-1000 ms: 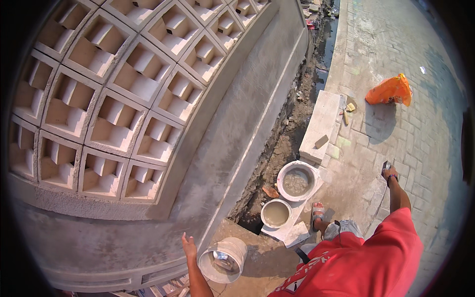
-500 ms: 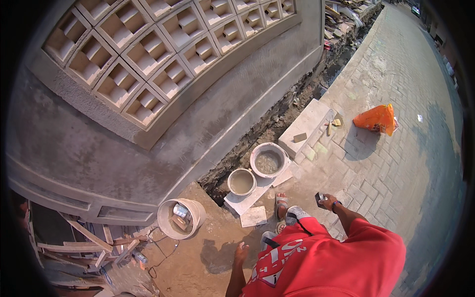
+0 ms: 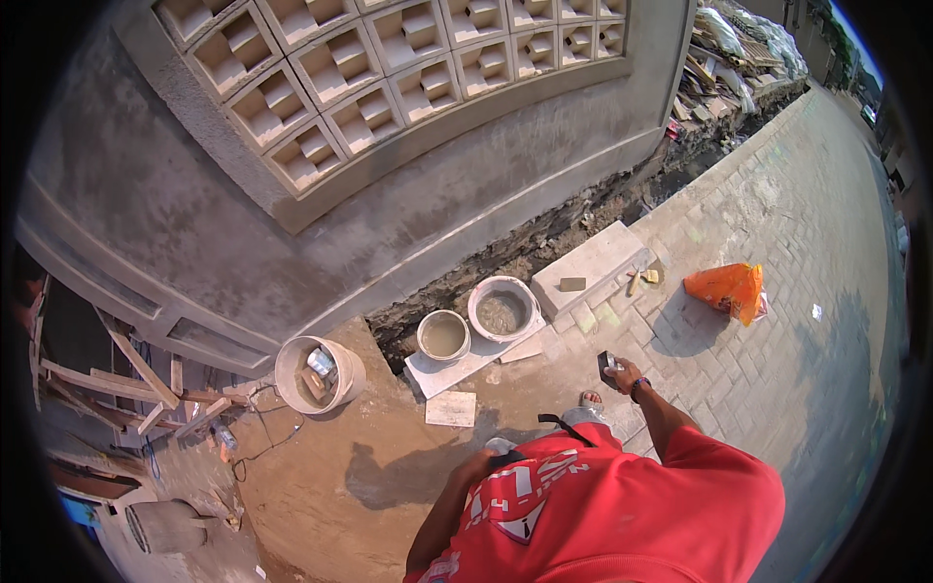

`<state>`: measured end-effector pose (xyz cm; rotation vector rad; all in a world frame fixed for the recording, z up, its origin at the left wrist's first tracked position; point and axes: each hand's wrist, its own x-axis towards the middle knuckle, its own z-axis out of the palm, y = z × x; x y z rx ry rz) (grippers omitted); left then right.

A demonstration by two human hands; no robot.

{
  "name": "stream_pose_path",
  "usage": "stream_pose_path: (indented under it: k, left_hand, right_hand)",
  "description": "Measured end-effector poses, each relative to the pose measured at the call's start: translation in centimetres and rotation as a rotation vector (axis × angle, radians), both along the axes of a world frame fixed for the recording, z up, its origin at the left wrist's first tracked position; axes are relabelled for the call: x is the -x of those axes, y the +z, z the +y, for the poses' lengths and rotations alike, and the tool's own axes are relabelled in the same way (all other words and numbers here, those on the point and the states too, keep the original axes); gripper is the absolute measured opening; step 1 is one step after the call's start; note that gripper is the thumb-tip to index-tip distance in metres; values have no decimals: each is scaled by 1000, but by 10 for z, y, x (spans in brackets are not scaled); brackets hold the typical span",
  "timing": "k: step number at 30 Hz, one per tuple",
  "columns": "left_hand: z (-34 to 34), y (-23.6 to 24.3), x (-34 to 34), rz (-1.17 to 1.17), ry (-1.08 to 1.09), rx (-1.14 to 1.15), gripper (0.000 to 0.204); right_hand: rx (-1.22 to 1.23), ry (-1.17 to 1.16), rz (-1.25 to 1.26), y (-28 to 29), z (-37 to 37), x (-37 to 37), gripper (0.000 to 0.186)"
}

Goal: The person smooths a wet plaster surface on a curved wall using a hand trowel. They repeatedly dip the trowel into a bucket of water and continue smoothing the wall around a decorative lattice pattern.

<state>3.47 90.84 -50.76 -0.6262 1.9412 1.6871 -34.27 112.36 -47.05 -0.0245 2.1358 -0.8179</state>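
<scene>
My right hand (image 3: 627, 375) is closed round a small dark block-like thing with a pale, shiny part (image 3: 607, 363); its exact kind is too small to make out. It is held out over the paving, right of my sandalled foot (image 3: 591, 399). At my waist, my left hand (image 3: 473, 468) rests against the red shirt's hem, near a black strap (image 3: 564, 426); its fingers are hidden. Ahead stand a small bucket of greyish liquid (image 3: 444, 358) and a wider bucket of wet grey mix (image 3: 531, 325), both on a pale slab (image 3: 420, 379).
Left stands a larger bucket (image 3: 349, 381) holding wood pieces and a can. A stone block (image 3: 593, 255) carries a small brown block (image 3: 572, 285); a brush (image 3: 650, 277) lies beside it. An orange sack (image 3: 724, 290) sits on the paving. A trench (image 3: 544, 238) runs along the grey wall (image 3: 389, 223).
My left hand has drawn in from beside the body to the waist. My right hand still holds the dark thing, now a little further forward. The whole view has shifted.
</scene>
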Motion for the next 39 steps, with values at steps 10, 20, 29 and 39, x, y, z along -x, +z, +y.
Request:
stream_pose_path:
  k: [10,20,29,39]
  left_hand:
    - [73,-20,160,70,-339,378,19]
    - [73,5,285,42,-728,469,30]
    - [55,-39,297,44,-448,272,32]
    - [-41,-56,319,207,-538,404,26]
  right_hand:
    - [-31,-286,-76,-69,175,118,59]
    - [-123,-448,-79,-79,289,201,50]
    - [34,-260,-157,-58,156,195,66]
    - [-73,-272,-137,-37,79,211,68]
